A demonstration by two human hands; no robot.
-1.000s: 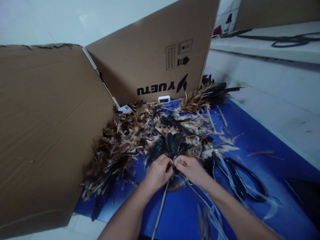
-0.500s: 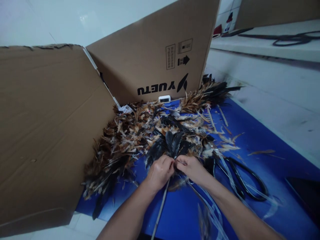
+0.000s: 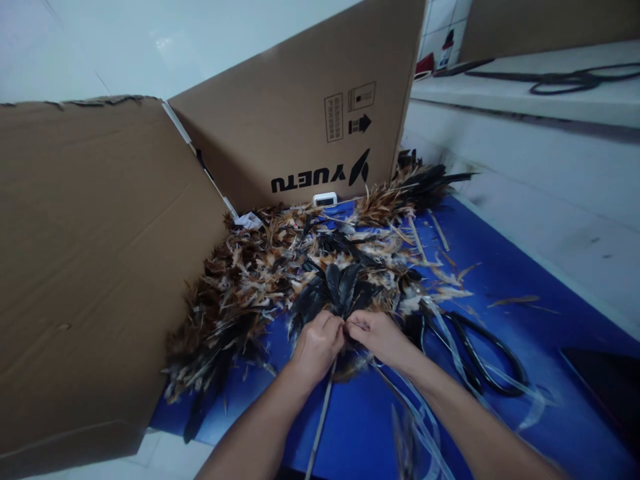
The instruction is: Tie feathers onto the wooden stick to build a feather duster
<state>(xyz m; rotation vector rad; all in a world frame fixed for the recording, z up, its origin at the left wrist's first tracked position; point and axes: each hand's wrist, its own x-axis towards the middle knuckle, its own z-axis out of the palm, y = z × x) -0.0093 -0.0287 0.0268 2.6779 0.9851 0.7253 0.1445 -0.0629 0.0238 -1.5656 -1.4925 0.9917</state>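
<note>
Remotely, I see a likely craft workshop: feathers (image 3: 260, 260) heaped on a blue worktop (image 3: 360, 423) beside black-handled scissors (image 3: 505, 351).

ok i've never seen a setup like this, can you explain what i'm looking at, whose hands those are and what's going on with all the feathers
There is no machine here: these are one person's bare left hand and right hand. The view comes from a camera on that person's head, looking forward and down.

On the blue surface lies a big heap of brown and black feathers. To the right are black-handled scissors and clear plastic strips. Cardboard stands behind and to the left.

Both hands pinch together at the base of a dark feather bunch, with a thin stick running down below. Exactly what is between the fingertips is too small to tell.
</note>
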